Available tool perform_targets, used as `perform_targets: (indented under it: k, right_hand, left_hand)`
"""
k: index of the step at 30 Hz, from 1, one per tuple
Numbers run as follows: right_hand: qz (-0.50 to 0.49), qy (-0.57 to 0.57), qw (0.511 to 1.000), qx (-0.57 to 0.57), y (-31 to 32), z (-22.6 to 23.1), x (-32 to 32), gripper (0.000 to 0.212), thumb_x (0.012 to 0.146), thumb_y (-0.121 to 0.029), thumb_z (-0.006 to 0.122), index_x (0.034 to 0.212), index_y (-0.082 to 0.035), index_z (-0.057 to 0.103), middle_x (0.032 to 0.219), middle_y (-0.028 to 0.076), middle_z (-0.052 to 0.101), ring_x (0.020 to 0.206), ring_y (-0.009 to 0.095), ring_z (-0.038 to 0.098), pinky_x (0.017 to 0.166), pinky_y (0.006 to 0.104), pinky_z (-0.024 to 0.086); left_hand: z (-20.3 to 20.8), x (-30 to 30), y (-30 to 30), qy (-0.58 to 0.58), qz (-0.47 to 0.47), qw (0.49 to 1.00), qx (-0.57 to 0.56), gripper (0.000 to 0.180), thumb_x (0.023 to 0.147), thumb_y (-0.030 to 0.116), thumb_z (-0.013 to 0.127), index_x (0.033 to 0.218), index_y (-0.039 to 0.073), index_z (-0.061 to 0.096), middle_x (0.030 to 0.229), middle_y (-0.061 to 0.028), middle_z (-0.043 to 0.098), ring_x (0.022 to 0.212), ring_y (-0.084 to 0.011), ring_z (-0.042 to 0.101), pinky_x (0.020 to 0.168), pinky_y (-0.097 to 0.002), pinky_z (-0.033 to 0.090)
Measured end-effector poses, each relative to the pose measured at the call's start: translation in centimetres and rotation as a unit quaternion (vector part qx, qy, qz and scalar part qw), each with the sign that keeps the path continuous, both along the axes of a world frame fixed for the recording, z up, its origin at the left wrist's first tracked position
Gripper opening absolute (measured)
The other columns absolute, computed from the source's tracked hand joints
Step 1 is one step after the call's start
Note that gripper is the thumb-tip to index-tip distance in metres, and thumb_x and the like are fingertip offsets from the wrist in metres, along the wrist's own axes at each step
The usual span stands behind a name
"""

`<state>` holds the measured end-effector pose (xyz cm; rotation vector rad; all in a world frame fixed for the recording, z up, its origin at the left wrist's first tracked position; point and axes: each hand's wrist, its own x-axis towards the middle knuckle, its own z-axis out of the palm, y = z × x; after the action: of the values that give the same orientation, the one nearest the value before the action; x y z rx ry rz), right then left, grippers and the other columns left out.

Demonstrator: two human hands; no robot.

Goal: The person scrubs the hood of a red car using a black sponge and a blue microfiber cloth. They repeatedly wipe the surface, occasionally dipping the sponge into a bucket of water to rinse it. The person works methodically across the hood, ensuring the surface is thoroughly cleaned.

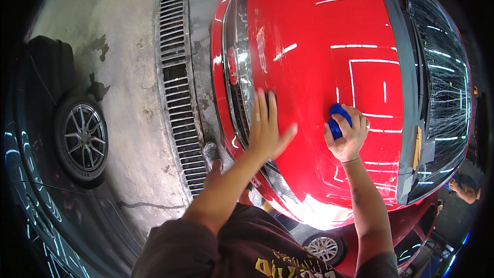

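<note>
A glossy red car hood fills the middle of the view, with bright lamp reflections across it. My right hand is closed around a blue pad or block, pressed against the hood; its exact kind I cannot make out. To the left, my left hand has its fingers spread over the hood's front edge, near the grille, and holds nothing. A pale smear shows on the paint farther along the front edge. Grey masking runs along the base of the wet, streaked windshield.
A metal drain grate crosses the concrete floor beside the car's front. At the left stands a dark car with a silver-spoked wheel. Another red car's wheel is at lower right, and another person's arm shows at far right.
</note>
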<state>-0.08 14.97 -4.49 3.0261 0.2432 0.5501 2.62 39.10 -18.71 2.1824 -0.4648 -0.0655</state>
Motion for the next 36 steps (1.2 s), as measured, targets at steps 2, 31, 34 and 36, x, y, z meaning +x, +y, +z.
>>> perform_targets:
  k: [2, 31, 34, 36]
  right_hand:
    - [-0.005, -0.004, 1.000, -0.003, -0.2, 0.1, -0.2, 0.030, 0.081, -0.032, 0.089, 0.107, -0.019, 0.080, 0.135, 0.007, 0.072, 0.124, 0.032, 0.066, 0.103, 0.0482, 0.048]
    - [-0.015, -0.009, 1.000, 0.004, -0.1, 0.0, -0.2, 0.033, 0.077, -0.032, 0.090, 0.107, -0.020, 0.080, 0.135, 0.007, 0.073, 0.124, 0.032, 0.067, 0.105, 0.0484, 0.046]
    - [0.002, -0.011, 1.000, 0.011, 0.2, -0.1, 0.4, 0.033, 0.078, -0.033, 0.090, 0.107, -0.020, 0.080, 0.135, 0.007, 0.073, 0.124, 0.032, 0.067, 0.105, 0.0480, 0.046]
    - [0.010, -0.013, 1.000, 0.009, 0.9, -0.3, 1.2, 0.032, 0.078, -0.033, 0.089, 0.106, -0.020, 0.080, 0.135, 0.007, 0.073, 0.124, 0.032, 0.067, 0.105, 0.0478, 0.046]
  left_hand:
    - [-0.4, -2.2, 0.3, 0.001, -0.040, 0.999, 0.017, 0.117, 0.108, 0.068, 0.061, 0.177, -0.011, 0.010, 0.182, -0.0435, 0.004, 0.172, -0.0559, 0.005, 0.140, -0.0613, 0.012]
    - [1.0, -0.5, -0.7, 0.048, -0.076, 0.992, 0.093, 0.110, 0.111, 0.066, 0.053, 0.178, -0.008, 0.008, 0.184, -0.0392, 0.000, 0.173, -0.0554, -0.002, 0.137, -0.0694, 0.007]
    - [2.6, 13.8, -1.5, 0.038, 0.027, 0.998, 0.051, 0.107, 0.113, 0.070, 0.046, 0.178, -0.007, 0.011, 0.186, -0.0360, 0.005, 0.175, -0.0489, 0.002, 0.139, -0.0636, 0.008]
    - [2.1, 21.1, -1.4, 0.054, 0.070, 0.995, 0.044, 0.105, 0.114, 0.071, 0.042, 0.178, -0.007, 0.012, 0.186, -0.0353, 0.009, 0.175, -0.0474, 0.004, 0.140, -0.0602, 0.009]
